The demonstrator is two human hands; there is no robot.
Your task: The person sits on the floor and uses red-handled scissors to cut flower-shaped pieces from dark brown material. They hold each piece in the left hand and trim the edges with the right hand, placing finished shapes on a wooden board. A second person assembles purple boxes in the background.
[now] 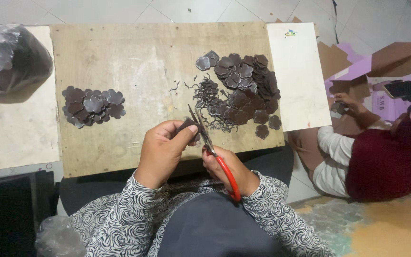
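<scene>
Together, hands: left (pixel 163 147) pinches flower cutout (pixel 188 126), right (pixel 227 166) grips scissors (pixel 213 152).

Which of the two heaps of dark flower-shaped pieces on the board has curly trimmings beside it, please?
The larger heap toward the board's right side; curly trimmings lie along its left edge, while the smaller left heap has none.

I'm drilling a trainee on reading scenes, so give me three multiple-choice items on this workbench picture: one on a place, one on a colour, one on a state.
1. Where does the smaller pile of flower-shaped pieces lie on the wooden board?
A. left part
B. right edge
C. off the board

2. What colour are the handles of the scissors?
A. blue
B. red
C. black

3. What is the left hand doing?
A. resting flat
B. pinching a dark piece
C. hanging empty

Answers: 1 A, the pile sits left of the hands. 2 B, a red loop shows by the right hand. 3 B, its fingers close on the piece at the blades.
</scene>
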